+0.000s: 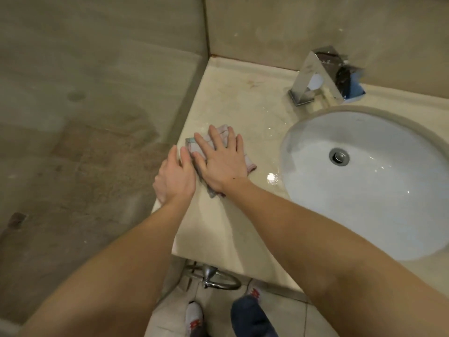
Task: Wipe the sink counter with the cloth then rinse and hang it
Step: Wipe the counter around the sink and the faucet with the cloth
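Note:
A pale, crumpled cloth [222,132] with faint pink and green stripes lies on the beige marble counter [245,103], left of the basin. My right hand [222,161] presses flat on the cloth, fingers spread, covering most of it. My left hand [175,177] rests at the counter's left edge, fingers together, its fingertips touching the cloth's left side beside the right hand. The white oval sink basin [379,215] with a metal drain [339,156] sits to the right. Wet glints show on the counter between cloth and basin.
A chrome angular faucet [315,76] stands behind the basin, with a blue object [357,92] beside it. Beige walls meet at the back left corner. A metal ring holder [213,280] hangs under the counter's front edge, above my feet on the tiled floor.

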